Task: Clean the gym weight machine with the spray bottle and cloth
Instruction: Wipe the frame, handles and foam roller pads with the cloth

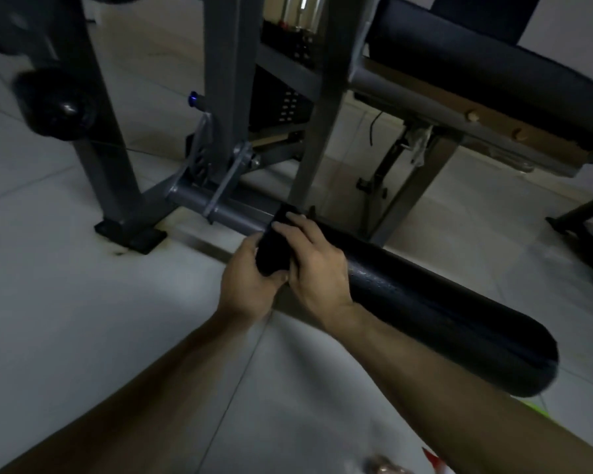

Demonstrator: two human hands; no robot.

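Both hands' grip (273,265) on black cloth (271,248) against foam roller (425,302)

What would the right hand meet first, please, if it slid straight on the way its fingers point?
The right hand, pressing the cloth on the roller, points up-left along it. It would probably first reach the grey bar, then its bracket; depth is uncertain.

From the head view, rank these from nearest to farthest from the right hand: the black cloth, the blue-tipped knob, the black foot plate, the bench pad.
1. black cloth: under the right hand, wrapped on the foam roller's inner end.
2. black foot plate: on the floor, to the left.
3. blue-tipped knob: up on the grey upright, upper left.
4. bench pad: far upper right.
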